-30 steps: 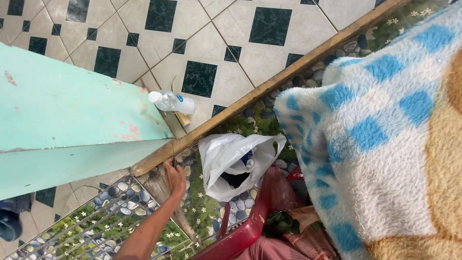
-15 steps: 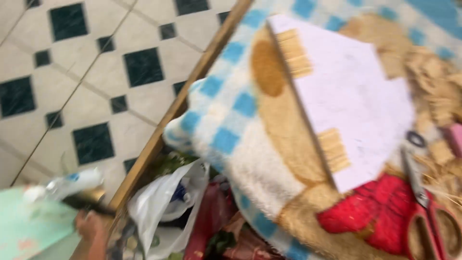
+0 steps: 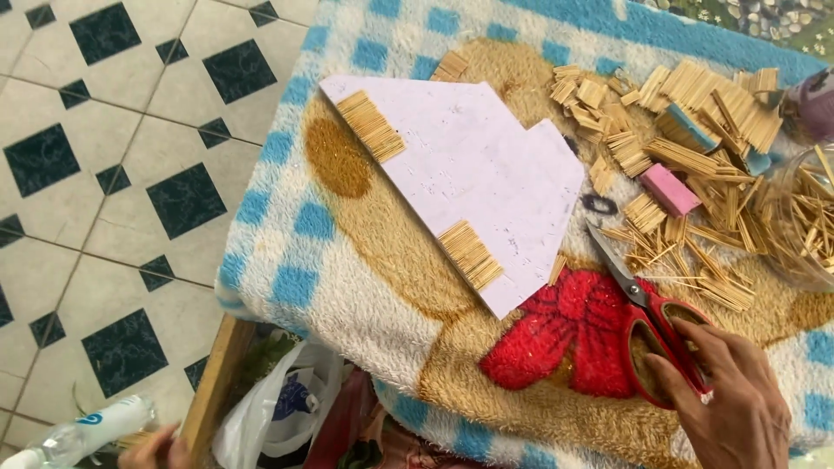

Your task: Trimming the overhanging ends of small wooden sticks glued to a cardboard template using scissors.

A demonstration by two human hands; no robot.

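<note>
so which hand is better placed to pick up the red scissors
Right. The right hand already rests on the red scissors handles on the blanket, while the left hand is low beside the bottle.

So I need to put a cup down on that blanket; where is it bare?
Bare fleece blanket lies left of the pale house-shaped board, and below it beside the red-handled scissors. Loose wooden sticks and a pink block crowd the upper right.

At seven o'clock the left hand is cut off by the bottom edge, its grip untellable. At five o'clock the right hand hides part of the scissors' red handles. At three o'clock the clear jar runs off-frame.
</note>
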